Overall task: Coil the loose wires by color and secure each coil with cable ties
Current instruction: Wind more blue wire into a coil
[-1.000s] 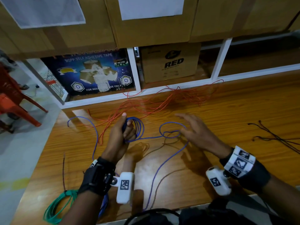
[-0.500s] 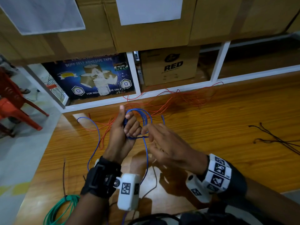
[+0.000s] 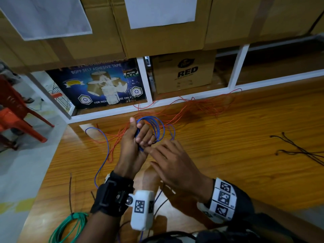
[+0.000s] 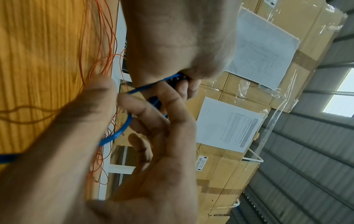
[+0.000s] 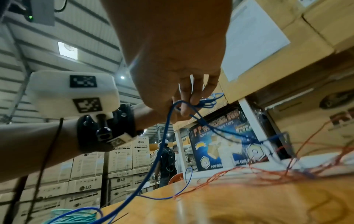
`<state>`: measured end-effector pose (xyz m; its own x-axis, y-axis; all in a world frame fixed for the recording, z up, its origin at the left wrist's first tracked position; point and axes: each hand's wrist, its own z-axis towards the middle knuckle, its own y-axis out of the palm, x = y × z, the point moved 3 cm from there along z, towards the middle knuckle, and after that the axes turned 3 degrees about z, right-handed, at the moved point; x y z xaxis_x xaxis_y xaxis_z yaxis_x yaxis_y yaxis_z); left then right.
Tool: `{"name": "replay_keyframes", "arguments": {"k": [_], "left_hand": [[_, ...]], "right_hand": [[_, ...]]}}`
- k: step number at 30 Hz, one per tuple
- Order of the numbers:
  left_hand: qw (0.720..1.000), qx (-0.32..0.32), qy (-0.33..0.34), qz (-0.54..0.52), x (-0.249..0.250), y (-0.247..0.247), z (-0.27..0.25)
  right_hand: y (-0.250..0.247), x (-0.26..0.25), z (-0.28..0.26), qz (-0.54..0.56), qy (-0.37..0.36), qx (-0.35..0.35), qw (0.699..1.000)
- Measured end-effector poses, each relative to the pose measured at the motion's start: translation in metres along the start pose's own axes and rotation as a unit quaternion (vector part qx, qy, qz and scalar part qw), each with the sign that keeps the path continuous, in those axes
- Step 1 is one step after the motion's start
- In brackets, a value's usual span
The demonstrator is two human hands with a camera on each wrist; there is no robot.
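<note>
Blue wire coil held up over the wood-grain worktop (image 3: 245, 137)

Taking the blue wire coil (image 3: 158, 128) as our landmark and reading left to right, we see thin round green wire (image 3: 70, 223) in bundled loops far to its lower left at the worktop's near edge. Behind it to the left stands a glossy dark-blue carton (image 3: 98, 85) printed "BOPP SELF ADHESIVE TAPE". Our left hand (image 3: 135, 142) is curled tightly round the coil's strands, thumb up. Loose orange wire (image 3: 192, 109) lies tangled just behind the coil. Behind it to the right sits a plain brown carton (image 3: 184, 72) marked "RED". Our right hand (image 3: 177, 165), just below the coil, pinches a blue strand at its fingertips. Thin dark wires (image 3: 298, 151) lie far right.
</note>
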<state>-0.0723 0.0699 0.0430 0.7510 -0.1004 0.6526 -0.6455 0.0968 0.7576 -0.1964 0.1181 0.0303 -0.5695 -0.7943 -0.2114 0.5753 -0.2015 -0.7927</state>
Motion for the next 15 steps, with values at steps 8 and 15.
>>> {"name": "replay_keyframes", "arguments": {"k": [8,15], "left_hand": [[1.000,-0.001,-0.001,-0.008,-0.005,-0.004,0.000],[0.999,-0.002,-0.010,-0.045,0.000,-0.013,-0.005]], "right_hand": [[0.004,-0.002,0.005,0.047,0.045,0.040,0.997],[0.006,0.000,-0.009,0.057,-0.112,-0.075,0.989]]}}
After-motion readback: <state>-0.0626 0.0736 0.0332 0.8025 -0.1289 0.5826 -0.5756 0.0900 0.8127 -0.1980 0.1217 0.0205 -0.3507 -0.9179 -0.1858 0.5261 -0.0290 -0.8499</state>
